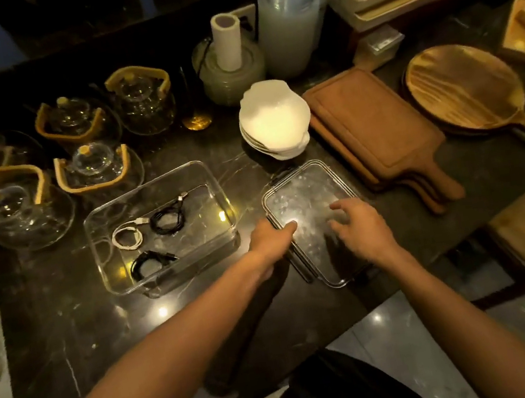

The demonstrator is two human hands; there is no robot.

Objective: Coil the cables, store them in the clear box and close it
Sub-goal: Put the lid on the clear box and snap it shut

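Left hand (271, 237): I'm seeing it gripping the near-left edge of the lid (313, 221), thumb lying across the top, fingers tucked under the rim where I can't see them.
Right hand (361, 227): it's hovering over the lid's right half, fingers spread and loosely bent, grasping nothing; whether the tips are touching the surface, I can't tell.
Lid: it's lying flat on the dark counter (67, 328), just right of the clear box (162, 229) and apart from it, dark clips showing along its edges.
Clear box: it's sitting open to the left of the hands, holding all three coils.
Cables: the white cable (127, 237) and a black cable (166, 216) are resting side by side toward the back; a second black coil (150, 264) is lying nearer the front wall.
Stage: by my reading the coiling and storing look finished, and closing is what's left.
How I'd do it: I'm judging the right hand should be taking the far-right edge, so the lid is rising level between both hands.
Carry: I'd be moving it left, matching its long side to the box's long side.
Watch for: the clips are looking prone to catching on the rim, and any plug sticking up could be keeping the lid from seating.
Surroundings: white bowls (274, 122) are stacked just beyond the lid, wooden boards (378, 130) to its right, glass teapots (92, 164) behind the box.
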